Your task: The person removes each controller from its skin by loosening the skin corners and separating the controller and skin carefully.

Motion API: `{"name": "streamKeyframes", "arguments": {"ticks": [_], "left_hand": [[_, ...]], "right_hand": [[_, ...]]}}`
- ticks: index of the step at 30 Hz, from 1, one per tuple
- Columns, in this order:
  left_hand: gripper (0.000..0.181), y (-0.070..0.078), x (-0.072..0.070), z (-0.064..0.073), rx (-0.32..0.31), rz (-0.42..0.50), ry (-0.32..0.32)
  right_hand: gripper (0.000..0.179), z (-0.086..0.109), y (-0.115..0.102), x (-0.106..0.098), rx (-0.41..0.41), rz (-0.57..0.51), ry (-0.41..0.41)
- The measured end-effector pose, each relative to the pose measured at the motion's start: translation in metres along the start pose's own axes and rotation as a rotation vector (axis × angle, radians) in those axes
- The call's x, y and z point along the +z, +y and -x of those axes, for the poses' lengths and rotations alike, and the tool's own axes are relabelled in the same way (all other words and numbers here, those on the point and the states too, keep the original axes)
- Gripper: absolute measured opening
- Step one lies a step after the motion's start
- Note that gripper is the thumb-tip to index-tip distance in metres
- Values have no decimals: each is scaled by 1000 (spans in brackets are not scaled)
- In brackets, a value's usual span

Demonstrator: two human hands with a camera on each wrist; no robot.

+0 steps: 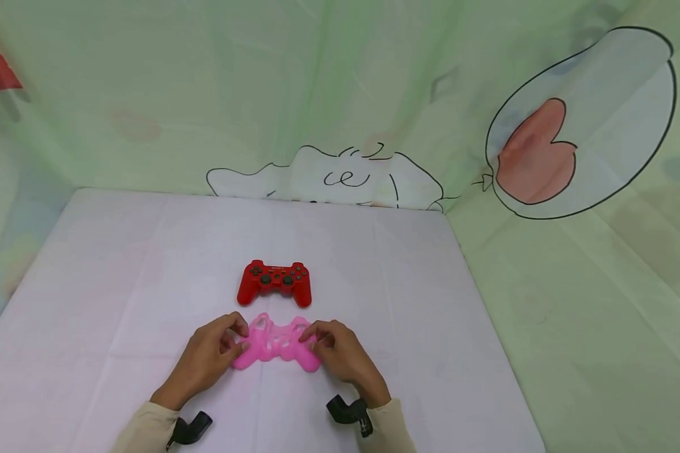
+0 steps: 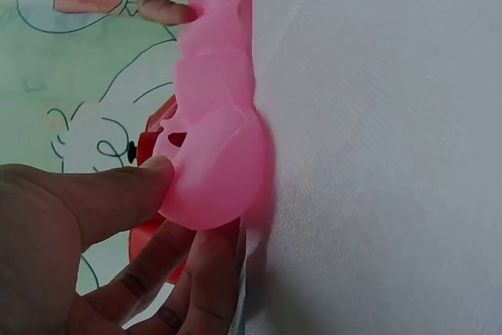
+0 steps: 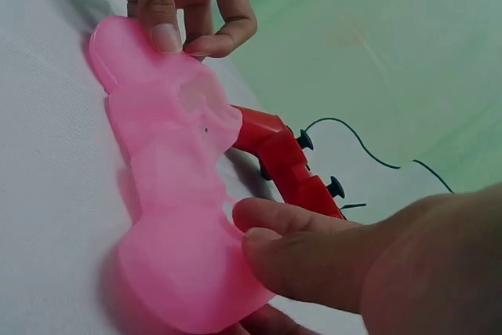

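A pink silicone controller cover point(image 1: 283, 333) lies on the white tabletop close to me, with cut-out holes on its upper side. My left hand point(image 1: 206, 355) pinches its left end between thumb and fingers; in the left wrist view the thumb presses on the rounded grip of the cover point(image 2: 216, 170). At the opposite end, my right hand point(image 1: 345, 355) holds the cover point(image 3: 184, 249) by its edge with thumb and fingers. Just beyond the cover sits a red game controller point(image 1: 276, 272), buttons and black sticks facing up, touched by neither hand.
The white tabletop point(image 1: 147, 270) spreads out around both hands. Green fabric point(image 1: 204, 94) with cartoon drawings hangs behind and at the sides. Black wrist camera mounts point(image 1: 191, 429) stick out at both wrists.
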State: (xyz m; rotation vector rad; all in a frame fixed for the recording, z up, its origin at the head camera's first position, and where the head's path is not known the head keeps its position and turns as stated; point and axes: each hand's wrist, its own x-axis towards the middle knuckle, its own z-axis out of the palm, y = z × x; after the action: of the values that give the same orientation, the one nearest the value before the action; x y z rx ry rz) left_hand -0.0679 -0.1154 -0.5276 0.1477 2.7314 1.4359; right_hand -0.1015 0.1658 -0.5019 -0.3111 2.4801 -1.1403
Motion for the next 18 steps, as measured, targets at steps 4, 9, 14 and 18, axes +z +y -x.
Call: {"name": "streamKeyframes", "arguments": {"ticks": [4,9,14,18], "left_hand": [[28,0,-4,1,9,-48,-16],[37,-1,-7,2,3,-67,-65],[38,-5,-5,-2,3,-47,-61],[33,-8,-3,-4,-47,5,-44]], "right_hand": [[24,-1,0,-1,21,-27,-16],[19,-4,2,0,21,-66,-10],[18,-4,7,2,71,-87,40],[17,-5,11,3,98,-103,63]]}}
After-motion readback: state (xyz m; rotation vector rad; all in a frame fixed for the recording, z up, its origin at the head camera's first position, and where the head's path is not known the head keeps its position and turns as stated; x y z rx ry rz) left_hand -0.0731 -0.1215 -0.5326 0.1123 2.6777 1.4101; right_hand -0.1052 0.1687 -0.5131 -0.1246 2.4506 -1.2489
